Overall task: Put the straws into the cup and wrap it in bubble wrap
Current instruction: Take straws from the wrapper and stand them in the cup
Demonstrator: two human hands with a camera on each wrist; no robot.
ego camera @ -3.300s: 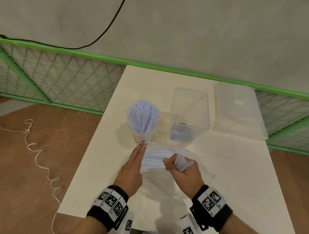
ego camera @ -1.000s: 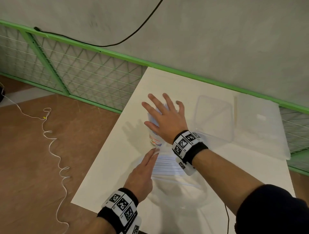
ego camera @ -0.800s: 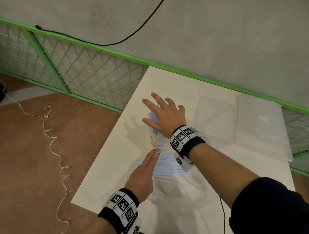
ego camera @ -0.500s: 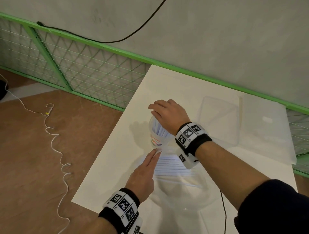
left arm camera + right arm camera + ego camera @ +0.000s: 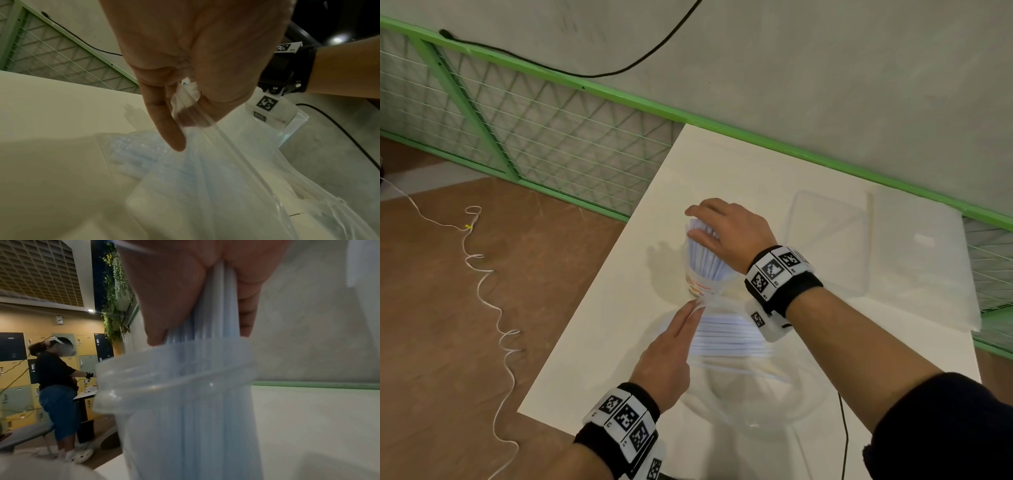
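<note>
A clear plastic cup (image 5: 698,286) with a coloured print stands upright near the white table's left edge, packed with pale blue straws (image 5: 705,260). My right hand (image 5: 700,224) reaches over it, fingers curled round the top of the straw bundle (image 5: 213,308) above the cup's rim (image 5: 174,369). Just in front lies a clear plastic bag (image 5: 739,387) with more straws (image 5: 729,337) inside. My left hand (image 5: 697,306) pinches the bag's edge (image 5: 185,100) between thumb and fingers; the bagged straws (image 5: 141,154) show blurred below.
A clear empty box (image 5: 825,240) stands right of the cup, with a stack of bubble wrap sheets (image 5: 921,267) beyond it. The table (image 5: 602,325) ends close on the left. A green mesh fence (image 5: 544,137) runs behind. A black cable (image 5: 844,435) hangs over the front edge.
My right hand went from a few straws at the bag to spreading flat over the cup's straws, then closed its fingers round the bundle. The left hand has stayed on the bag.
</note>
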